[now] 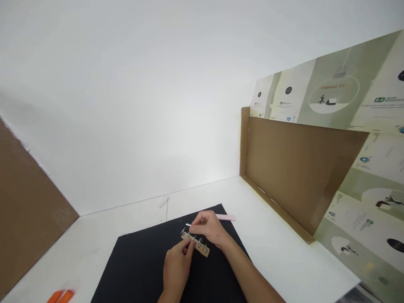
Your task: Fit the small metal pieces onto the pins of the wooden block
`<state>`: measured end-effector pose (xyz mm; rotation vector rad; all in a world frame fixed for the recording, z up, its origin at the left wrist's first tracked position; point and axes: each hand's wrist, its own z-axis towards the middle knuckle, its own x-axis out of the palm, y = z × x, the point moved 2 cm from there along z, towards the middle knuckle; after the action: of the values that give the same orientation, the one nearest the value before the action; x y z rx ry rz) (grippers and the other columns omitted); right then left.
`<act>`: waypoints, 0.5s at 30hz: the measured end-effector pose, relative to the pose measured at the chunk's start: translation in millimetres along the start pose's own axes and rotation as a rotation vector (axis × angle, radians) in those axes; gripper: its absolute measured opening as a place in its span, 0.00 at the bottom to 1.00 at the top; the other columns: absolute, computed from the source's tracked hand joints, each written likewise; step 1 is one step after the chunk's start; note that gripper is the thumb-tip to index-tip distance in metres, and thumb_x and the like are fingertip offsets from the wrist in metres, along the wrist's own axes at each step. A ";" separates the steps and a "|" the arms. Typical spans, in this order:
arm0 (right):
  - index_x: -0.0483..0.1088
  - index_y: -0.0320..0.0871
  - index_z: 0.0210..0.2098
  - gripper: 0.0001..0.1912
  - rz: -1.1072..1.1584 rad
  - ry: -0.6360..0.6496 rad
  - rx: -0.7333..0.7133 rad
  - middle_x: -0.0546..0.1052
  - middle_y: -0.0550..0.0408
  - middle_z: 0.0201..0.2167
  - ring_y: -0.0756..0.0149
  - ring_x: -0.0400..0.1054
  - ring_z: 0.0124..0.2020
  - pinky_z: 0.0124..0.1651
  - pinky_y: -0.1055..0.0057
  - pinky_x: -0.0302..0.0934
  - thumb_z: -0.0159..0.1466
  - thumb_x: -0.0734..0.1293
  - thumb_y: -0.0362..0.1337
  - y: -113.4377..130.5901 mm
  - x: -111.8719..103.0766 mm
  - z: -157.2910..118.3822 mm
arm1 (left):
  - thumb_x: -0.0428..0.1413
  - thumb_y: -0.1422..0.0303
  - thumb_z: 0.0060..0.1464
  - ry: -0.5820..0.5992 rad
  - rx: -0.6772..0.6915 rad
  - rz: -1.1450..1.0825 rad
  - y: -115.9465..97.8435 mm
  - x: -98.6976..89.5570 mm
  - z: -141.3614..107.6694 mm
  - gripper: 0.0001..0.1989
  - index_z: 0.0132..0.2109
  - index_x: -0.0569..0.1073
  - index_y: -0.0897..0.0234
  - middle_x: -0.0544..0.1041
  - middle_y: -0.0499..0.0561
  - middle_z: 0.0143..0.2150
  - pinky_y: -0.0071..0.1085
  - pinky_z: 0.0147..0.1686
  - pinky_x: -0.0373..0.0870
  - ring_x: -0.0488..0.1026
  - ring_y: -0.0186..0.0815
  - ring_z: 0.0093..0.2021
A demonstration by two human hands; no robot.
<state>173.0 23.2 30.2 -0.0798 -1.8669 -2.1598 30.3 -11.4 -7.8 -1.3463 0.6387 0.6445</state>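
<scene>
A small wooden strip [203,251] with several metal screws or hooks along it lies at a slant over the black mat [139,261]. My left hand [177,263] is closed at the strip's near edge, thumb and fingers pinching at its middle. Above the strip's far left end, my right hand [208,227] pinches a short silvery metal piece [188,225] between thumb and fingers. Whether that piece touches the hardware below it cannot be made out.
A pink strip [229,217] lies beyond my right hand at the mat's edge. Orange objects [61,296] sit at the lower left. Brown cardboard panels [299,168] stand at right and left, with printed sheets [334,90] on the right. A white wall [142,105] rises behind.
</scene>
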 end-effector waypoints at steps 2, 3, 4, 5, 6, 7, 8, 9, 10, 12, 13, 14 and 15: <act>0.74 0.39 0.21 0.14 -0.003 0.003 -0.004 0.76 0.57 0.19 0.71 0.68 0.22 0.29 0.72 0.60 0.43 0.79 0.39 0.0 0.1 -0.2 | 0.49 0.58 0.60 -0.002 0.010 -0.009 0.4 0.0 -0.4 0.17 0.35 0.81 0.57 0.77 0.47 0.23 0.26 0.28 0.59 0.73 0.36 0.26; 0.74 0.39 0.21 0.14 -0.005 0.003 -0.009 0.76 0.57 0.19 0.70 0.68 0.22 0.29 0.72 0.60 0.43 0.79 0.39 0.1 0.1 -0.4 | 0.49 0.58 0.60 -0.006 0.017 -0.015 1.0 0.1 -0.3 0.17 0.36 0.81 0.57 0.77 0.48 0.24 0.26 0.28 0.59 0.73 0.36 0.27; 0.74 0.39 0.21 0.14 -0.007 0.001 -0.013 0.75 0.57 0.19 0.70 0.68 0.22 0.29 0.72 0.59 0.43 0.79 0.40 0.2 -0.1 -0.4 | 0.49 0.57 0.60 -0.009 0.020 -0.021 1.9 0.3 0.0 0.17 0.37 0.81 0.57 0.77 0.48 0.24 0.26 0.28 0.59 0.74 0.37 0.27; 0.73 0.39 0.21 0.14 -0.010 -0.003 -0.017 0.75 0.58 0.19 0.71 0.67 0.22 0.28 0.72 0.59 0.43 0.79 0.40 0.4 -0.3 -0.5 | 0.49 0.57 0.59 -0.012 0.017 -0.026 3.1 0.7 0.5 0.17 0.39 0.81 0.57 0.77 0.48 0.24 0.26 0.28 0.60 0.74 0.37 0.27; 0.73 0.39 0.21 0.14 -0.013 -0.005 -0.018 0.75 0.58 0.19 0.71 0.67 0.22 0.28 0.73 0.59 0.43 0.79 0.41 0.5 -0.5 -0.4 | 0.50 0.56 0.59 -0.014 0.007 -0.028 4.5 1.1 1.1 0.18 0.41 0.81 0.57 0.77 0.48 0.24 0.27 0.28 0.60 0.74 0.37 0.27; 0.73 0.39 0.21 0.15 -0.015 -0.005 -0.018 0.75 0.58 0.19 0.71 0.67 0.22 0.28 0.72 0.59 0.43 0.79 0.41 0.6 -0.8 -0.3 | 0.50 0.55 0.58 -0.016 -0.004 -0.029 5.8 1.5 1.9 0.18 0.43 0.81 0.58 0.76 0.48 0.23 0.27 0.28 0.60 0.74 0.38 0.27; 0.73 0.39 0.21 0.15 -0.016 -0.002 -0.018 0.75 0.58 0.19 0.71 0.67 0.21 0.28 0.72 0.59 0.43 0.79 0.42 0.6 -1.1 -0.2 | 0.50 0.54 0.58 -0.017 -0.015 -0.028 7.0 1.8 2.7 0.19 0.44 0.81 0.58 0.76 0.47 0.23 0.27 0.28 0.60 0.74 0.38 0.27; 0.73 0.39 0.21 0.15 -0.017 0.001 -0.018 0.75 0.58 0.19 0.71 0.67 0.21 0.28 0.72 0.59 0.43 0.79 0.42 0.6 -1.4 0.0 | 0.50 0.53 0.57 -0.019 -0.023 -0.024 7.8 2.0 3.5 0.20 0.45 0.80 0.59 0.75 0.47 0.23 0.27 0.28 0.60 0.74 0.38 0.26; 0.73 0.39 0.21 0.15 -0.018 0.002 -0.020 0.75 0.58 0.19 0.71 0.67 0.21 0.28 0.72 0.59 0.43 0.79 0.42 0.5 -1.9 0.3 | 0.51 0.53 0.57 -0.021 -0.028 -0.021 8.4 1.9 4.1 0.21 0.46 0.80 0.60 0.75 0.47 0.22 0.27 0.28 0.61 0.73 0.38 0.26; 0.74 0.39 0.22 0.15 -0.017 0.004 -0.027 0.75 0.58 0.19 0.71 0.67 0.22 0.28 0.72 0.59 0.44 0.79 0.41 -0.1 -2.8 0.9 | 0.51 0.51 0.56 -0.028 -0.036 -0.013 8.6 0.9 5.0 0.23 0.47 0.80 0.61 0.74 0.47 0.22 0.28 0.28 0.61 0.73 0.38 0.26; 0.74 0.39 0.22 0.14 -0.013 0.007 -0.030 0.76 0.57 0.19 0.70 0.67 0.22 0.28 0.72 0.60 0.44 0.79 0.41 -0.5 -3.2 1.3 | 0.51 0.51 0.56 -0.030 -0.037 -0.009 8.3 0.3 5.2 0.23 0.47 0.80 0.61 0.73 0.46 0.22 0.28 0.27 0.60 0.72 0.38 0.25; 0.74 0.39 0.22 0.14 -0.009 0.010 -0.031 0.76 0.57 0.20 0.70 0.68 0.22 0.28 0.72 0.60 0.44 0.79 0.41 -0.9 -3.6 1.6 | 0.51 0.51 0.56 -0.031 -0.035 -0.004 7.9 -0.2 5.2 0.23 0.46 0.80 0.60 0.73 0.46 0.21 0.28 0.27 0.60 0.72 0.38 0.25; 0.74 0.39 0.22 0.14 -0.004 0.011 -0.032 0.76 0.57 0.20 0.70 0.68 0.22 0.28 0.72 0.60 0.44 0.79 0.40 -1.2 -3.9 1.9 | 0.51 0.51 0.56 -0.030 -0.029 -0.001 7.3 -0.5 5.1 0.22 0.44 0.81 0.60 0.73 0.46 0.21 0.28 0.27 0.60 0.71 0.38 0.25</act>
<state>176.2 25.9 28.5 -0.0707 -1.8287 -2.1886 24.7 -5.6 -11.7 -1.3614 0.6059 0.6742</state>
